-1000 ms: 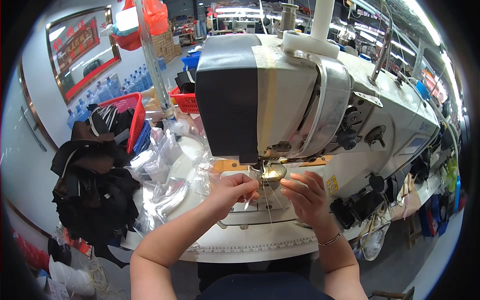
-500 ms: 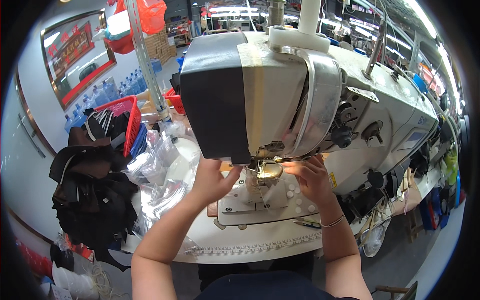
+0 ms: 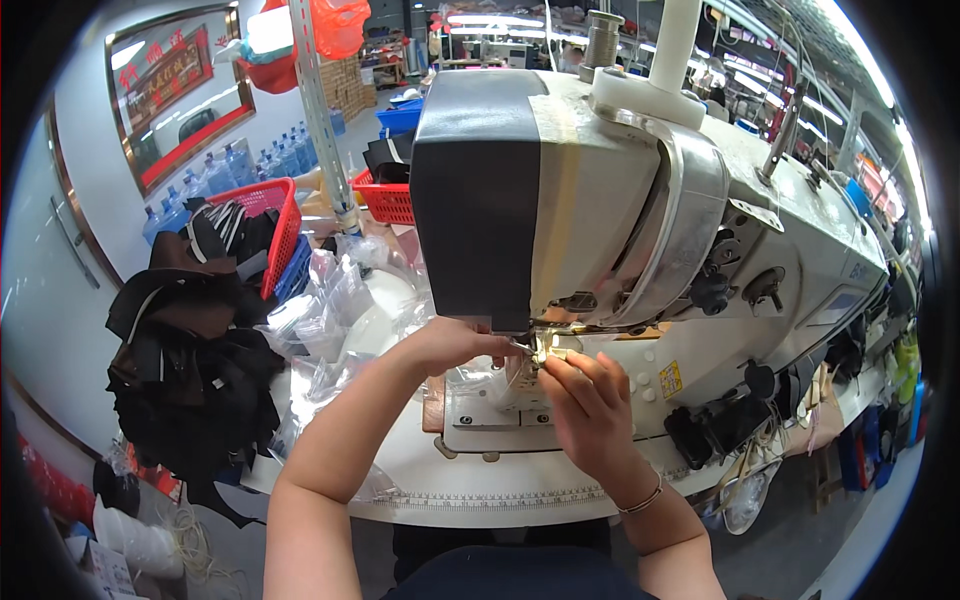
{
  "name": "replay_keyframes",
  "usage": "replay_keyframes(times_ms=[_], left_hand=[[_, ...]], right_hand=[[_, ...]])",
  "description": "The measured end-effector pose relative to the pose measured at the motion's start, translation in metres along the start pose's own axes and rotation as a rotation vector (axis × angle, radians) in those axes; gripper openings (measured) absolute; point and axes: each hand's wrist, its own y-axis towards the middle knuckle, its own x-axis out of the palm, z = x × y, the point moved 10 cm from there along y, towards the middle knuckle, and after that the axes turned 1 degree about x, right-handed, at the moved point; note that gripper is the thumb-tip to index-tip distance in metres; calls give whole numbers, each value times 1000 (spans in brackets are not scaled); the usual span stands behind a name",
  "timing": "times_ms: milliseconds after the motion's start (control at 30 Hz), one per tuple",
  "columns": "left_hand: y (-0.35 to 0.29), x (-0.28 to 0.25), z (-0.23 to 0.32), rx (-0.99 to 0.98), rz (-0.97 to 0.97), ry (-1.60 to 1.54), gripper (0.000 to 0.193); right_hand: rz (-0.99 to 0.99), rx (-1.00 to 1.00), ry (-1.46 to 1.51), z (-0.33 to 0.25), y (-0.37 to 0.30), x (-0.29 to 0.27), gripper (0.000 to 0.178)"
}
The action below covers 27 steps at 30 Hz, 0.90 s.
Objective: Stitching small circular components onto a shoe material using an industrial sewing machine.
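The sewing machine (image 3: 600, 200) stands on the table (image 3: 450, 507). My left hand (image 3: 462, 345) and right hand (image 3: 588, 405) are both at its lit needle area (image 3: 541, 346), curled inward; whether either grip pinches anything, I cannot tell. I judge work there under way, completion unconfirmed; dark pieces (image 3: 195, 375) lie piled at left, apart from my hands.

- Whatever lay between the left fingers (image 3: 488, 346) and right fingers (image 3: 590, 378) was too small to tell.
- The sewing machine (image 3: 590, 200) hid part of the bench (image 3: 500, 472) toward twelve o'clock.
- The top edge cut off a white post (image 3: 678, 40) at one o'clock.
- The lower edge cropped a dark top (image 3: 520, 575) at six o'clock.
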Motion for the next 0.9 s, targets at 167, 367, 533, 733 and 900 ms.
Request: replay_keyframes(times_ms=[167,367,533,733,900], left_hand=[[4,10,-42,-31,29,-384,12],[7,15,-49,40,50,-574,9],[2,23,-47,60,76,-631,11],[8,14,-57,-70,58,-526,15],[7,22,-57,-39,30,-701,9]], right_hand=[[-4,7,107,14,7,-5,24],[6,17,87,17,15,-9,19],[6,14,124,33,13,-1,21],[-53,40,204,55,11,13,26],[12,-23,179,47,16,9,26]])
